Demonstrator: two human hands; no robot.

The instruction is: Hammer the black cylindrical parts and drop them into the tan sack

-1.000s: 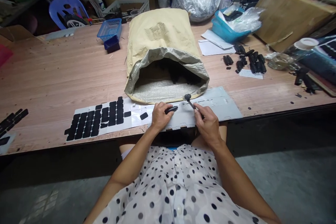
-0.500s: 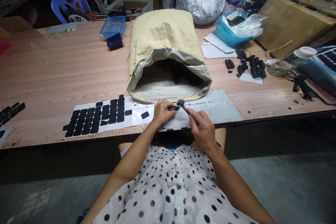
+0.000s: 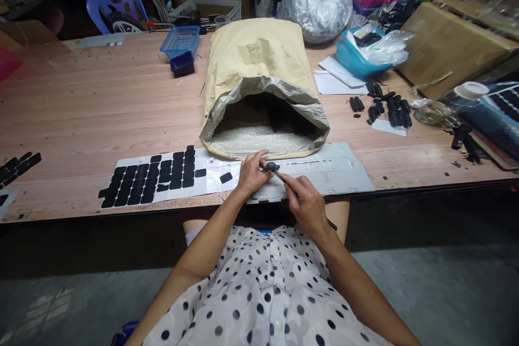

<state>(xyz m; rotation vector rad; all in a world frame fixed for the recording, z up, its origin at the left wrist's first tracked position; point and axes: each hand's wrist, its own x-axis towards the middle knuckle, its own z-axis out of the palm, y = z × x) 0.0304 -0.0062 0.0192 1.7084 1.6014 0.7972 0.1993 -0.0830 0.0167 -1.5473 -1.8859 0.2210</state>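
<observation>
My left hand (image 3: pixel 250 175) pinches a small black part (image 3: pixel 265 170) over the grey board (image 3: pixel 336 170), its index finger raised. My right hand (image 3: pixel 305 199) is closed round the handle of a slim metal tool with a round dark head (image 3: pixel 271 165). That head is over the black part, at my left fingertips; whether they touch I cannot tell. Left of my left hand, a white sheet (image 3: pixel 198 183) carries rows of black rounded patches (image 3: pixel 140 178), and one loose patch (image 3: pixel 226 178) lies apart. Behind my hands a cream sack (image 3: pixel 259 46) lies with its mouth towards me, black pieces dimly visible inside.
Black cylindrical parts (image 3: pixel 399 112) lie in a pile at the right, by a turquoise basin (image 3: pixel 360 59) and a cardboard box (image 3: pixel 450 43). Blue baskets (image 3: pixel 181 42) stand behind left of the sack. The table's front edge runs just below my hands.
My right hand has moved left and slightly down, bringing the tool's head over the black part. My left index finger has lifted. The whole view has shifted slightly.
</observation>
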